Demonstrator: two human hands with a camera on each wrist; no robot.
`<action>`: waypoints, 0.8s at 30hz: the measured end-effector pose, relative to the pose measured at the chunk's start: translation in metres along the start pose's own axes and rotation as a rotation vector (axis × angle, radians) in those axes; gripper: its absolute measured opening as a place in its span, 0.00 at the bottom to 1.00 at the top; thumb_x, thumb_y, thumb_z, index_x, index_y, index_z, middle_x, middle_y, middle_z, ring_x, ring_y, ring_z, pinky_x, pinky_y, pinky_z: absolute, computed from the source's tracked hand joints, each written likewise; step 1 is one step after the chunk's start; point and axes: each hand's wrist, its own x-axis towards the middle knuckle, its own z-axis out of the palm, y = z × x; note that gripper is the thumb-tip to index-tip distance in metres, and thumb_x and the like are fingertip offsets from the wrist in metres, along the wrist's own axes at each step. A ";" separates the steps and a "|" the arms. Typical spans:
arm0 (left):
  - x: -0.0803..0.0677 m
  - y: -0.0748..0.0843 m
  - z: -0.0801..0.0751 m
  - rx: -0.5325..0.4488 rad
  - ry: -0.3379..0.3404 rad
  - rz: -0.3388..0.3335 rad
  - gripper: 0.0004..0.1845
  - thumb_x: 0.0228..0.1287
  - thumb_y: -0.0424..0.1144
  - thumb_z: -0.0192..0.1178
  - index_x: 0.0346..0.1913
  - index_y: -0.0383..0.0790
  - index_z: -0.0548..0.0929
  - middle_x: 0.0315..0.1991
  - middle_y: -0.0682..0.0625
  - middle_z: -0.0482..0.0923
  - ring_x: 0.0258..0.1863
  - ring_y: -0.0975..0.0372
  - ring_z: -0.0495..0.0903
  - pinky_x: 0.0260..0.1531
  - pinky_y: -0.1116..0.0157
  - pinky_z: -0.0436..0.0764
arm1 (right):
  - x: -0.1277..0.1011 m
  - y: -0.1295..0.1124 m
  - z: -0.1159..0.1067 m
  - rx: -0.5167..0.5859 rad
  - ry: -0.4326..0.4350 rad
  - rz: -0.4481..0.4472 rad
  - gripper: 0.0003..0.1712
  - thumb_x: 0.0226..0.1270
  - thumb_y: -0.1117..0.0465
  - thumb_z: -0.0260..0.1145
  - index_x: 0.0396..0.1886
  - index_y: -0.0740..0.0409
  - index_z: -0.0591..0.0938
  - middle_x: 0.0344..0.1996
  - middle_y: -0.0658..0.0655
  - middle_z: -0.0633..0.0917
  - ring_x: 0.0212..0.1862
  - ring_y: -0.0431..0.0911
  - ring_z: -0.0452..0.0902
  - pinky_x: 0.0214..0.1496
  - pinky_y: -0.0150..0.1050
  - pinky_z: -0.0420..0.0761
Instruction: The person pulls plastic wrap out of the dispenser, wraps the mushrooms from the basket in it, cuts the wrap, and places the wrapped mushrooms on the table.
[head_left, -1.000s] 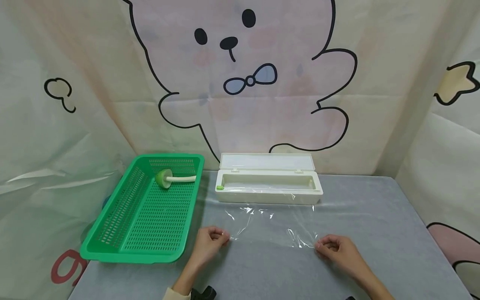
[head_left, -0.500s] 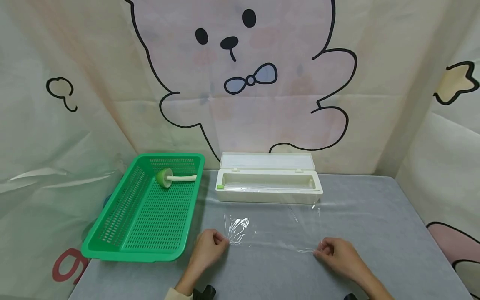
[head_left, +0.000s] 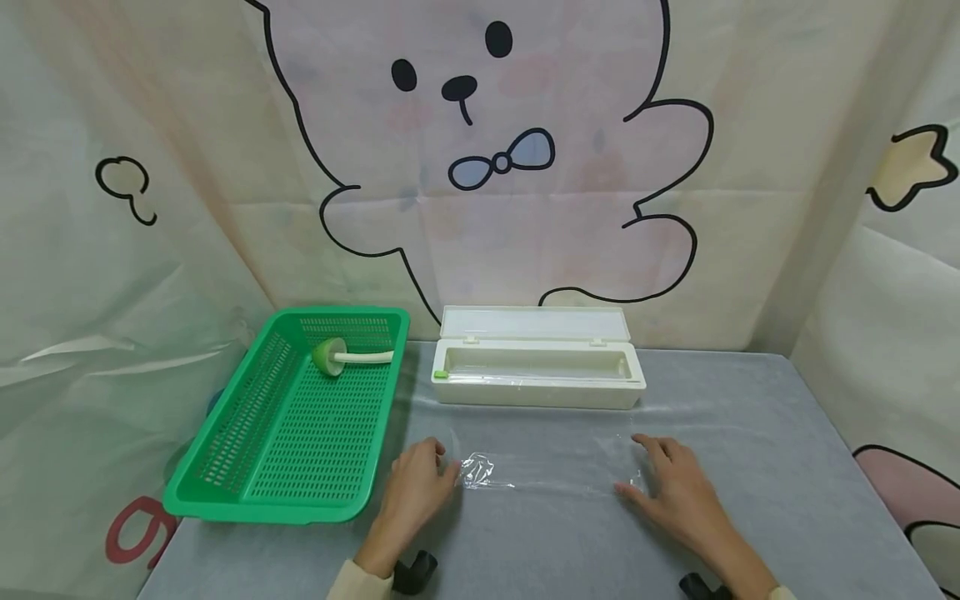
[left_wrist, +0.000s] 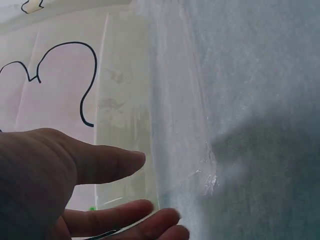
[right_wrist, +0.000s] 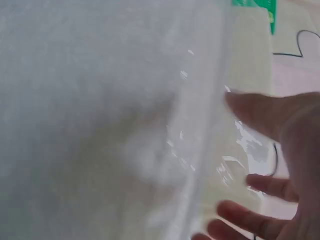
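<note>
A clear sheet of cling film (head_left: pixel 540 471) lies on the grey table in front of a white cling film dispenser (head_left: pixel 536 395), whose lid (head_left: pixel 534 323) is raised. My left hand (head_left: pixel 417 487) is by the film's left corner, which is crumpled and shiny. In the left wrist view, its thumb (left_wrist: pixel 117 162) stands apart from the fingers with nothing held. By the film's right edge is my right hand (head_left: pixel 678 492), thumb and fingers spread and holding nothing. Whether any fingertip touches the film is hard to tell.
A green plastic basket (head_left: pixel 270 515) stands at the left, with a green and white mushroom-shaped item (head_left: pixel 330 357) lying in it. A small green slider (head_left: pixel 441 374) sits on the dispenser's left end. Behind the table (head_left: pixel 750 433) hangs a cartoon-printed curtain (head_left: pixel 585 242).
Both hands pinched the film's near corners earlier; now they have let go and spread their fingers. The film has sunk down to the table.
</note>
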 end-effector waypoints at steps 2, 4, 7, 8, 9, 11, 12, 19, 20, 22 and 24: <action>0.004 0.002 0.001 0.019 0.011 0.035 0.16 0.58 0.40 0.74 0.42 0.31 0.84 0.34 0.44 0.82 0.34 0.51 0.82 0.33 0.51 0.82 | 0.003 0.000 0.007 -0.019 -0.013 -0.030 0.45 0.53 0.46 0.81 0.66 0.61 0.76 0.54 0.72 0.77 0.55 0.69 0.73 0.50 0.67 0.75; 0.007 0.005 0.004 0.041 0.030 0.075 0.18 0.58 0.39 0.74 0.46 0.31 0.84 0.38 0.42 0.83 0.38 0.48 0.82 0.36 0.50 0.82 | 0.006 0.000 0.014 -0.039 -0.065 -0.019 0.47 0.58 0.42 0.77 0.71 0.60 0.72 0.62 0.76 0.72 0.62 0.73 0.67 0.55 0.73 0.70; 0.011 0.008 0.005 0.068 0.061 0.127 0.19 0.58 0.39 0.74 0.48 0.31 0.84 0.41 0.40 0.83 0.41 0.46 0.82 0.39 0.50 0.82 | 0.007 0.001 0.026 -0.044 -0.152 0.030 0.49 0.66 0.37 0.69 0.77 0.59 0.63 0.70 0.79 0.62 0.70 0.76 0.55 0.60 0.78 0.60; 0.012 0.010 0.004 0.067 0.066 0.136 0.20 0.58 0.39 0.74 0.48 0.30 0.84 0.42 0.39 0.83 0.41 0.45 0.82 0.39 0.49 0.82 | 0.007 0.002 0.030 -0.036 -0.167 0.045 0.50 0.68 0.37 0.67 0.79 0.59 0.61 0.72 0.80 0.59 0.71 0.77 0.52 0.61 0.79 0.57; 0.013 0.012 0.003 0.066 0.071 0.146 0.20 0.58 0.39 0.75 0.48 0.30 0.84 0.43 0.39 0.83 0.41 0.45 0.82 0.39 0.49 0.83 | 0.007 0.003 0.033 -0.030 -0.179 0.056 0.51 0.69 0.36 0.65 0.80 0.58 0.59 0.72 0.80 0.58 0.72 0.77 0.50 0.61 0.79 0.54; 0.015 0.015 -0.003 0.064 0.075 0.159 0.21 0.58 0.39 0.75 0.49 0.29 0.84 0.44 0.38 0.83 0.42 0.45 0.82 0.39 0.49 0.83 | 0.006 0.007 0.043 -0.019 -0.183 0.061 0.51 0.71 0.36 0.62 0.82 0.55 0.53 0.73 0.81 0.56 0.72 0.78 0.48 0.61 0.80 0.50; 0.016 0.017 -0.008 0.062 0.079 0.171 0.21 0.58 0.39 0.75 0.49 0.29 0.84 0.44 0.38 0.82 0.43 0.44 0.82 0.40 0.48 0.83 | 0.006 0.007 0.045 -0.011 -0.177 0.062 0.51 0.71 0.36 0.62 0.82 0.54 0.53 0.73 0.81 0.56 0.72 0.78 0.48 0.61 0.80 0.49; 0.038 0.025 -0.059 -0.053 0.131 0.171 0.24 0.62 0.40 0.71 0.57 0.28 0.81 0.51 0.35 0.80 0.49 0.43 0.79 0.46 0.46 0.79 | 0.009 0.000 0.038 0.027 -0.265 0.111 0.50 0.72 0.35 0.61 0.81 0.57 0.55 0.75 0.79 0.51 0.74 0.77 0.42 0.64 0.80 0.43; 0.044 0.023 -0.066 -0.076 0.149 0.170 0.24 0.63 0.39 0.71 0.57 0.28 0.80 0.51 0.34 0.79 0.50 0.43 0.79 0.46 0.45 0.79 | 0.010 -0.001 0.037 0.027 -0.281 0.115 0.50 0.73 0.34 0.59 0.82 0.56 0.53 0.76 0.79 0.50 0.74 0.77 0.41 0.64 0.80 0.42; 0.055 0.017 -0.079 -0.130 0.185 0.157 0.25 0.64 0.38 0.70 0.59 0.27 0.79 0.52 0.33 0.78 0.50 0.42 0.78 0.48 0.44 0.77 | 0.009 0.001 0.038 0.050 -0.293 0.116 0.50 0.73 0.35 0.59 0.82 0.56 0.53 0.76 0.79 0.48 0.74 0.78 0.39 0.64 0.80 0.39; 0.066 0.008 -0.090 -0.182 0.221 0.143 0.25 0.66 0.38 0.69 0.60 0.26 0.78 0.53 0.32 0.77 0.51 0.41 0.77 0.50 0.42 0.74 | 0.008 0.003 0.040 0.078 -0.288 0.115 0.50 0.73 0.35 0.59 0.82 0.54 0.51 0.76 0.79 0.47 0.75 0.77 0.36 0.65 0.79 0.36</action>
